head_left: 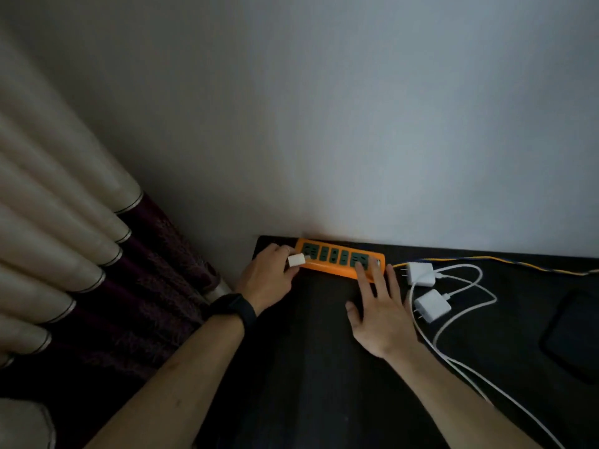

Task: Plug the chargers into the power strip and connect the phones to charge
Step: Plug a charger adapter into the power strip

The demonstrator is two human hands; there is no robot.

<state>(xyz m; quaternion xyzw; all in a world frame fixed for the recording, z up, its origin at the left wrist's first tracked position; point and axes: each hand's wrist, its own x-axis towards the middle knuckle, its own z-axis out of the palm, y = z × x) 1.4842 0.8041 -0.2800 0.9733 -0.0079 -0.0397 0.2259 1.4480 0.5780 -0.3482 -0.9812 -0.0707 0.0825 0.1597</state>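
An orange plastic power strip with dark green sockets [340,258] is lying along the far edge of a dark, matte tabletop [324,367], right against a pale grey wall [324,108]. The left hand [269,280], coming in from seven o'clock with a black band on its wrist [235,308], is pinching a small white cube-shaped charger [295,260] between its fingertips and holding it at the strip's nine o'clock end, its prongs meeting the first socket; how far they are seated is not clear. The right hand [379,314] is lying flat with its fingers spread, grasping nothing, its fingertips pressing on the strip's three o'clock end. At three o'clock from the strip, two more white block chargers are lying loose on the tabletop with prongs bare: one farther back [421,273], one nearer [432,308]. Their white cables [453,358] are looping and running off toward five o'clock. A yellow-and-blue cord [505,264] is trailing from the strip toward three o'clock. A dark, flat phone-like slab [573,335] is sitting at the right edge. Cream pleated curtains [64,222] are hanging at nine o'clock.
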